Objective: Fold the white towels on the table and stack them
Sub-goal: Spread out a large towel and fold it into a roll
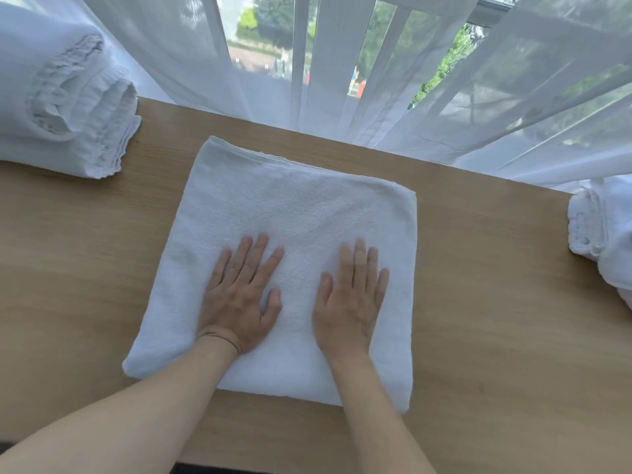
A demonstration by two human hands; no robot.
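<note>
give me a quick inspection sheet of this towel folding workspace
surface: wooden table, bare wood around the towels
job's things: folded towel flat at centre; towel pile far left; more towels at right edge
clutter: nothing seen
grippers: left hand and right hand flat, fingers straight, pressing the folded towel
cables: nothing seen
surroundings: sheer curtain along the table's far edge, window with greenery behind

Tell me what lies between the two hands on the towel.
Only bare towel: in the head view, the left hand and right hand press flat on it, apart, with nothing between them.
</note>
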